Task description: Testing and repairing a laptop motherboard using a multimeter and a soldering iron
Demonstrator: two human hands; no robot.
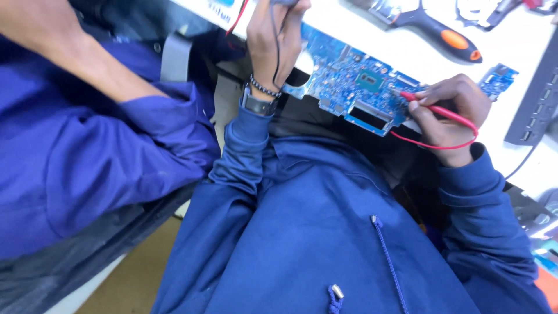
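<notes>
1. Right hand (450,110) pinches red probe (439,110), tip on blue circuit board (354,87) at 3 o'clock edge; slip risks shorting.
2. Left hand (273,40) closed on black probe lead (274,35) at 10 o'clock.
3. Board overhangs white bench (407,52); could tip.

L hand (273,43) raised, fingers curled; R hand (450,110) pinching, wrist bent.

Right hand (450,110) presses red probe (433,107) onto blue circuit board (354,87); left hand (273,40) grips black lead (274,35).

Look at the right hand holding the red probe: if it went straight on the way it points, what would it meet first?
Probably the blue circuit board: the right hand aims the red probe leftward, its tip seemingly already at the board's edge.
</notes>
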